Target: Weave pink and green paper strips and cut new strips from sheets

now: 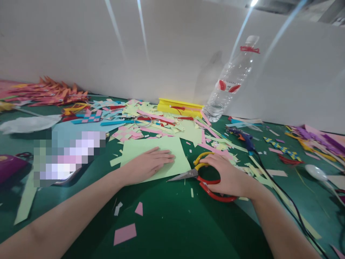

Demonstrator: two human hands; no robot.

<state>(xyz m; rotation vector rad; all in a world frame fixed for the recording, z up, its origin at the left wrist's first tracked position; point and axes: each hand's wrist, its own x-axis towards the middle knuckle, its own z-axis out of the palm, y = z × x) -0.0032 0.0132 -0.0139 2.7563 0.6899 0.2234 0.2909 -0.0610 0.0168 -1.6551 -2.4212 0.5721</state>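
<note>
sheet [164, 151]: matt green paper | scissors [201, 176]: bare metal blades, glossy red-yellow plastic handles | bottle [229, 84]: clear glossy plastic | table [172, 223]: smooth matt green | scraps [124, 233]: matt paper

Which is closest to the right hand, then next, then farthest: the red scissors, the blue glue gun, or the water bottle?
From the right hand:
1. Red scissors, right under its fingers.
2. Blue glue gun, just behind, slightly right.
3. Water bottle, farthest back, by the white wall.

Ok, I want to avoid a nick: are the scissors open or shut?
Shut, or nearly: the scissors show one closed grey point beside the green paper, under the right hand.
</note>
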